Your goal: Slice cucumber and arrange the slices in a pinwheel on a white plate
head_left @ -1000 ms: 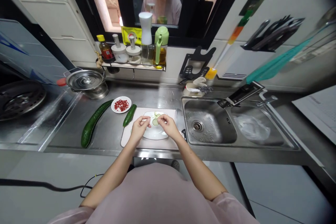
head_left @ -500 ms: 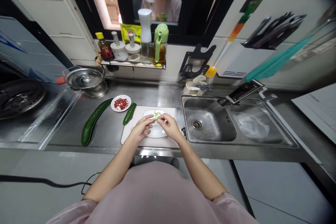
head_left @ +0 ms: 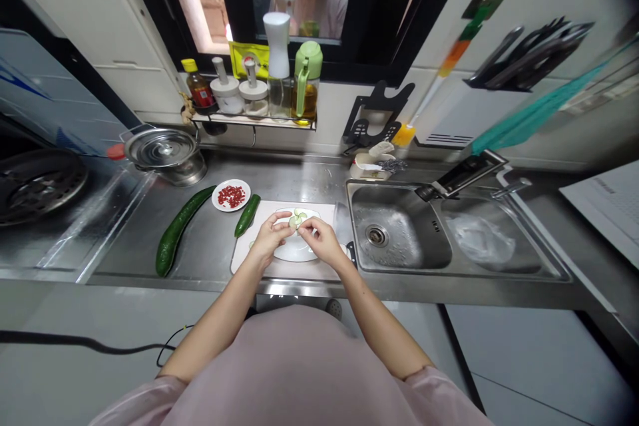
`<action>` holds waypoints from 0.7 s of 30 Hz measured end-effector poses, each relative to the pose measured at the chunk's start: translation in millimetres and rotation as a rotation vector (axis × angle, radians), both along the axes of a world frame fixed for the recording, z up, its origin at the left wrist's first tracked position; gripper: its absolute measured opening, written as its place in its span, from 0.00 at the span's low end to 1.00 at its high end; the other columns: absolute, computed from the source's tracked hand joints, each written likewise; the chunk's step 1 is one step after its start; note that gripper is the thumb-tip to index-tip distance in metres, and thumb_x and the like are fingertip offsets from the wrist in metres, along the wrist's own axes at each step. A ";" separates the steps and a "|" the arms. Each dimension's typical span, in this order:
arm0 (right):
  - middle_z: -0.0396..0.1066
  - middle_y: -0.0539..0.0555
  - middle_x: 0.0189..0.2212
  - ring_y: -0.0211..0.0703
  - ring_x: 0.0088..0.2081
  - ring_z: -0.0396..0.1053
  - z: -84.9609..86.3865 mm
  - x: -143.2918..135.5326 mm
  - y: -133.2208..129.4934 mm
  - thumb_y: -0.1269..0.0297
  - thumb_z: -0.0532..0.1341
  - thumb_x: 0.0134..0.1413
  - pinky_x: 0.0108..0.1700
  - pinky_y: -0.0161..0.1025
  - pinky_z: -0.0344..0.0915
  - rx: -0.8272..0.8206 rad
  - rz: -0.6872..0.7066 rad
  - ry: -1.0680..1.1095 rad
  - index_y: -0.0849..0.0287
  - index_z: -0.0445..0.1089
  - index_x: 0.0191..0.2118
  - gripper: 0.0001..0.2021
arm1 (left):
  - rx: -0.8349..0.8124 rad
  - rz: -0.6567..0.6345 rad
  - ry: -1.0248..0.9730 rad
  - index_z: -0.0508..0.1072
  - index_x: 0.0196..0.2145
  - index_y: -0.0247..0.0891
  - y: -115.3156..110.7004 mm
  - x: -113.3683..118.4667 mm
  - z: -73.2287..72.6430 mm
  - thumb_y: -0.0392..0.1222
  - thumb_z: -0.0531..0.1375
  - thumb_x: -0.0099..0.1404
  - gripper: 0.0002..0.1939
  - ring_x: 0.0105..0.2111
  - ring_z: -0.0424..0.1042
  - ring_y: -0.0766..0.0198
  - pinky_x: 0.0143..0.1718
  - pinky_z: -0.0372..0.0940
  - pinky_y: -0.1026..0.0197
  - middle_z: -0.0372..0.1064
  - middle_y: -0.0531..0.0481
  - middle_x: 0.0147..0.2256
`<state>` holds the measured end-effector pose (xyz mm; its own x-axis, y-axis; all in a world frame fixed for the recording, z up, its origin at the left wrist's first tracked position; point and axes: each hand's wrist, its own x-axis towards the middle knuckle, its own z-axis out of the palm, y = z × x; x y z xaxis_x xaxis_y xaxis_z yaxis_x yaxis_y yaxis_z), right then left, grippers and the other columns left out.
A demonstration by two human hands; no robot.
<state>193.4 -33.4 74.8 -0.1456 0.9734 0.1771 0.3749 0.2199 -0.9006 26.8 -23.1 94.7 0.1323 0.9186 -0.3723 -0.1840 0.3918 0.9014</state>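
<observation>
Over a white plate (head_left: 295, 253) on the pale cutting board (head_left: 279, 271), both hands meet close together. Thin pale-green cucumber slices (head_left: 298, 215) lie at the plate's far side, just beyond my fingertips. My left hand (head_left: 269, 236) pinches a cucumber slice (head_left: 293, 221) between thumb and fingers. My right hand (head_left: 319, 238) has its fingertips pinched together beside that slice; what they grip is too small to make out. A cut piece of cucumber (head_left: 247, 216) rests on the board's left edge. Part of a knife (head_left: 351, 251) shows behind my right wrist.
A whole cucumber (head_left: 180, 231) lies at left, near a small plate of chopped red pieces (head_left: 231, 196). Behind stand a lidded steel pot (head_left: 170, 153) and a rack of seasoning bottles (head_left: 259, 121). At right is the sink (head_left: 399, 233) with its faucet (head_left: 462, 176).
My left fingers have closed in toward the right fingertips, and a slice now shows between them. The camera view has shifted very slightly.
</observation>
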 end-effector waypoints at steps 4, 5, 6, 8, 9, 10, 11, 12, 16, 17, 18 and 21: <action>0.70 0.50 0.29 0.38 0.32 0.65 -4.7 -0.9 0.6 0.57 0.59 0.54 0.33 0.33 0.60 -0.029 -0.034 0.011 0.58 0.70 0.31 0.10 | 0.051 0.019 -0.018 0.70 0.45 0.38 -0.3 2.7 -0.3 0.44 0.70 0.41 0.31 0.24 0.66 0.72 0.27 0.58 0.69 0.70 0.54 0.28; 0.70 0.50 0.28 0.38 0.31 0.65 -5.5 -1.0 0.5 0.57 0.59 0.54 0.33 0.33 0.60 -0.035 -0.043 0.015 0.58 0.70 0.30 0.10 | 0.073 0.023 -0.022 0.70 0.44 0.37 -0.3 3.5 -0.2 0.44 0.70 0.41 0.31 0.25 0.67 0.71 0.29 0.59 0.68 0.70 0.55 0.27; 0.69 0.50 0.27 0.37 0.31 0.64 -6.1 -1.1 0.4 0.57 0.59 0.53 0.33 0.33 0.60 -0.041 -0.050 0.021 0.58 0.70 0.30 0.10 | 0.095 0.027 -0.026 0.69 0.44 0.37 -0.2 4.5 -0.2 0.43 0.70 0.41 0.31 0.26 0.68 0.71 0.31 0.61 0.67 0.70 0.55 0.26; 0.69 0.49 0.26 0.37 0.30 0.64 -6.8 -1.4 0.1 0.57 0.59 0.52 0.33 0.33 0.60 -0.055 -0.064 0.041 0.59 0.70 0.29 0.10 | 0.136 0.032 -0.032 0.69 0.43 0.36 0.0 6.4 -1.1 0.43 0.70 0.41 0.30 0.28 0.69 0.70 0.35 0.62 0.65 0.70 0.55 0.27; 0.69 0.49 0.26 0.37 0.30 0.64 -6.9 -1.6 0.1 0.58 0.59 0.52 0.33 0.33 0.60 -0.065 -0.068 0.053 0.59 0.70 0.29 0.10 | 0.154 0.033 -0.034 0.68 0.43 0.36 0.1 7.3 -2.0 0.44 0.70 0.42 0.30 0.28 0.70 0.69 0.36 0.63 0.65 0.70 0.55 0.27; 0.69 0.49 0.26 0.37 0.29 0.64 -6.9 -1.9 0.0 0.58 0.59 0.52 0.34 0.33 0.60 -0.078 -0.071 0.064 0.59 0.70 0.29 0.10 | 0.171 0.033 -0.034 0.68 0.43 0.36 0.3 8.0 -3.1 0.44 0.70 0.42 0.29 0.29 0.70 0.69 0.36 0.63 0.64 0.70 0.55 0.27; 0.69 0.49 0.26 0.37 0.29 0.64 -6.9 -2.2 0.1 0.58 0.59 0.51 0.34 0.34 0.61 -0.092 -0.075 0.074 0.59 0.70 0.28 0.10 | 0.186 0.031 -0.032 0.68 0.43 0.37 0.6 8.6 -4.4 0.44 0.70 0.43 0.29 0.29 0.70 0.68 0.36 0.63 0.64 0.70 0.54 0.28; 0.70 0.49 0.26 0.37 0.29 0.64 -6.9 -2.5 0.3 0.58 0.59 0.51 0.34 0.34 0.61 -0.108 -0.080 0.084 0.60 0.70 0.28 0.10 | 0.198 0.029 -0.029 0.68 0.43 0.37 0.9 9.0 -6.0 0.44 0.69 0.44 0.28 0.29 0.70 0.68 0.36 0.63 0.64 0.70 0.54 0.28; 0.71 0.50 0.26 0.37 0.29 0.65 -9.2 -2.5 1.2 0.57 0.60 0.50 0.34 0.34 0.61 -0.156 -0.090 0.110 0.60 0.70 0.28 0.11 | 0.218 0.026 -0.028 0.68 0.43 0.37 2.7 10.1 -14.3 0.43 0.69 0.46 0.26 0.30 0.71 0.68 0.36 0.64 0.65 0.71 0.54 0.28; 0.71 0.50 0.26 0.37 0.29 0.65 -11.0 -1.6 1.3 0.57 0.60 0.50 0.34 0.34 0.61 -0.164 -0.088 0.114 0.60 0.70 0.28 0.11 | 0.218 0.027 -0.027 0.68 0.43 0.37 3.2 10.8 -17.5 0.42 0.69 0.46 0.26 0.30 0.71 0.68 0.36 0.64 0.65 0.71 0.54 0.28; 0.71 0.51 0.26 0.38 0.29 0.65 -13.4 0.0 1.1 0.57 0.59 0.50 0.34 0.34 0.61 -0.174 -0.085 0.117 0.60 0.70 0.28 0.11 | 0.219 0.027 -0.025 0.68 0.43 0.36 3.9 11.8 -21.4 0.42 0.69 0.46 0.26 0.30 0.71 0.68 0.36 0.65 0.65 0.71 0.54 0.28; 0.72 0.50 0.26 0.37 0.28 0.66 -25.3 8.6 -0.8 0.59 0.59 0.49 0.34 0.34 0.62 -0.237 -0.091 0.092 0.60 0.71 0.28 0.10 | 0.209 0.000 -0.005 0.69 0.41 0.36 7.1 17.4 -39.0 0.41 0.68 0.46 0.23 0.29 0.70 0.69 0.34 0.65 0.66 0.71 0.54 0.28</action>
<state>202.1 -34.2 49.5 -0.0495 0.9976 -0.0488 0.2980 -0.0318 -0.9540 44.2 -16.0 55.7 0.1333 0.9759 -0.1727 -0.1887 0.1960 0.9623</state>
